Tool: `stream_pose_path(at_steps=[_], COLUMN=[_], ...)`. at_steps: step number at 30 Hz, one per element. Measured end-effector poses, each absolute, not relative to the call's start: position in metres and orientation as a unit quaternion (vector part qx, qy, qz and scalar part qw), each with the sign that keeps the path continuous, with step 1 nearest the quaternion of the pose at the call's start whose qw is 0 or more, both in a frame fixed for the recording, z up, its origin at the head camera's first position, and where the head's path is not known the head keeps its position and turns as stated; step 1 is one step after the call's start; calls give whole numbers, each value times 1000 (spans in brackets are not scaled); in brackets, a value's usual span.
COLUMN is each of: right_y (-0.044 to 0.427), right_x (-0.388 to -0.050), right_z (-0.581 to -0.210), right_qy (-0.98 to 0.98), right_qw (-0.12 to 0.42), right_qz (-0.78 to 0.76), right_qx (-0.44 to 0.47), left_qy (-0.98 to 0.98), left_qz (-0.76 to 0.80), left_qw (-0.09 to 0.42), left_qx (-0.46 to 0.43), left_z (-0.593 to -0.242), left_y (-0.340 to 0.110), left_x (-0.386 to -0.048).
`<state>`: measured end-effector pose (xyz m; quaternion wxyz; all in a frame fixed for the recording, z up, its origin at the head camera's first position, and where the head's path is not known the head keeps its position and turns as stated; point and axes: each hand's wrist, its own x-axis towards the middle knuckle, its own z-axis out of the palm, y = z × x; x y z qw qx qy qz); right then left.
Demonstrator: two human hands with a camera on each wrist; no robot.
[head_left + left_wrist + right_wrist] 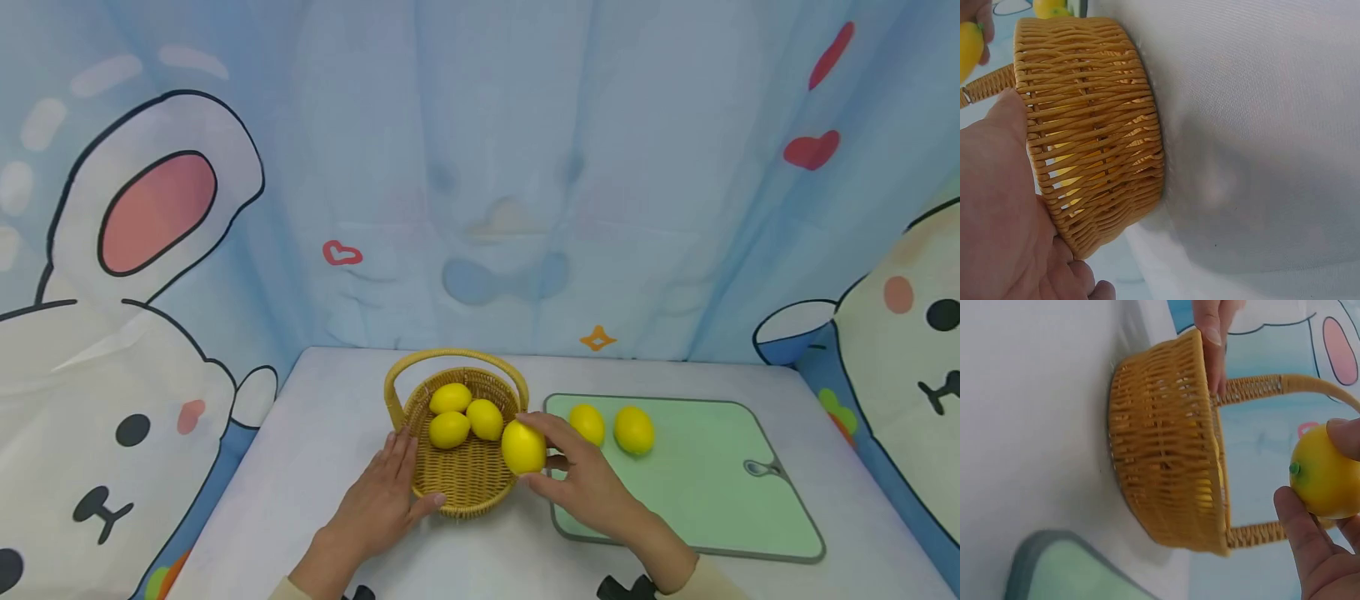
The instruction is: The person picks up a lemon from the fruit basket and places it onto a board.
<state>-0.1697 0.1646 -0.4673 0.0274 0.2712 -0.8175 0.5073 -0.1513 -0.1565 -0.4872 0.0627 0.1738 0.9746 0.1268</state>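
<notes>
A yellow lemon [523, 448] is pinched between the thumb and fingers of my right hand [588, 483], above the right rim of a wicker basket [461, 487]. Its green stem end shows on the lemon [1325, 475] in the right wrist view. Inside the basket lie 3 more lemons [450, 430], grouped toward the back. My left hand [378, 500] rests against the basket's left rim, fingers fairly straight and thumb at the front edge. In the left wrist view the woven side [1094, 125] stands beside that hand, with yellow showing through the gaps.
Right of the basket lies a pale green cutting board [697, 492] with a grey edge. Two lemons [633, 431] sit near its back left. The basket's arched handle [457, 353] stands upright. Behind the white table [300, 450] hangs a blue printed curtain [495, 167].
</notes>
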Motion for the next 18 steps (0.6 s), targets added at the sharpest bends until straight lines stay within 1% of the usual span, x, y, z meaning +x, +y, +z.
stream_pose_path(at_steps=[7, 11, 13, 18], right_y=[196, 220, 236, 280], right_x=[-164, -169, -172, -180], right_z=[-467, -468, -468, -468], right_qy=[-821, -836, -846, -867], right_qw=[106, 143, 149, 123], right_qz=[494, 479, 471, 467], right_qx=[265, 229, 199, 124], left_qy=[974, 974, 974, 975], left_qz=[132, 135, 135, 129], left_qw=[68, 68, 68, 69], left_qx=[169, 169, 171, 170], left_z=[-487, -487, -487, -489], left_y=[-157, -158, -157, -157], left_x=[-149, -149, -149, -151])
